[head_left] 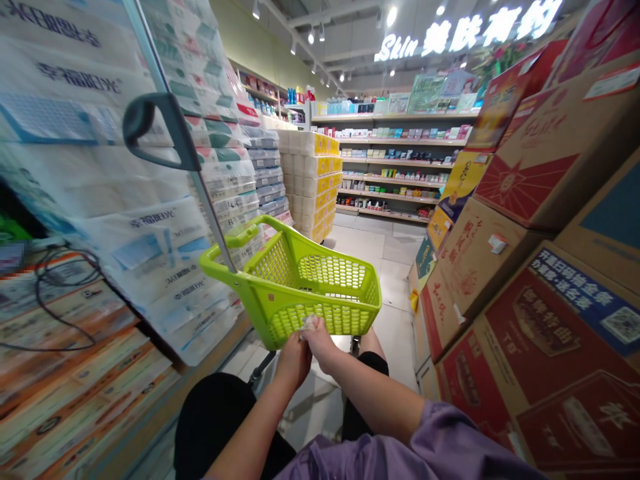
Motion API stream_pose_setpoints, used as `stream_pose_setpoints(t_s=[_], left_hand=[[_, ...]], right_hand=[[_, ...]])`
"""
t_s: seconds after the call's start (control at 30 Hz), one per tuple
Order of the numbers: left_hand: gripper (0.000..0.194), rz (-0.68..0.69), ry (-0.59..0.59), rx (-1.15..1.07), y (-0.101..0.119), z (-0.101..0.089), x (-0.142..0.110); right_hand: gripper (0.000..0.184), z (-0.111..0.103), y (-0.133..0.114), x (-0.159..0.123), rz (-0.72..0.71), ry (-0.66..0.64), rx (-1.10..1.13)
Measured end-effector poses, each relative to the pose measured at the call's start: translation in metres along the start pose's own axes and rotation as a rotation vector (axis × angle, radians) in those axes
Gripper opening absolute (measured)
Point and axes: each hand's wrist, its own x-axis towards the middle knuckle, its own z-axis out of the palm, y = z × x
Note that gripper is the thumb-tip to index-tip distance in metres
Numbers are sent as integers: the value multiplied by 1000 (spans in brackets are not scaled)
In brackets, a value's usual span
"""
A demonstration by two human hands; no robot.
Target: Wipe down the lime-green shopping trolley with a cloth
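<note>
A person's left hand (296, 358) and right hand (321, 344) meet, closed on a crumpled whitish wad (311, 323) just before a green shopping cart (310, 300); the handling looks unfinished, though how much is done or left cannot be told. Wrapped packs (77, 79) read “幸福阳光,” a carton (547, 323) “郎牌特曲”; above stocked shelves (400, 141), a lit sign (435, 40) says “Skin 美肤有约.”
</note>
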Motion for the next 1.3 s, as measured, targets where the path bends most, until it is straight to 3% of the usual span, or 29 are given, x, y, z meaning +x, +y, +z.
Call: stream_pose_setpoints(t_s=[0.1,0.23,0.3,0.37,0.53,0.73,0.87,1.0,1.17,1.3], left_hand=[[38,67,72,183,-12,-35,11],[48,21,313,376,-31,-81,51],[49,-7,301,420,-38,-93,71],[46,-14,231,449,-45,-97,85],[45,53,171,474,-59,-95,90],[45,98,247,500,-59,-95,79],[46,116,292,508,-59,-91,65],[48,143,317,517,-63,-85,52],[52,124,273,522,-79,-63,27],[52,44,208,550,-93,-31,0]], right_hand=[[35,-18,-17,5,-146,65,-268],[35,-44,-33,24,-743,-11,-705],[38,-52,-26,33,-911,-97,-880],[44,-58,-8,39,-929,-146,-1000],[50,-69,34,50,-935,-202,-1080],[43,-46,12,62,-1188,-328,-1000],[50,-27,10,59,-1154,-305,-1014],[57,-23,18,58,-1160,-295,-1006],[46,-26,18,66,-1302,-278,-963],[35,-19,21,72,-1295,-340,-991]])
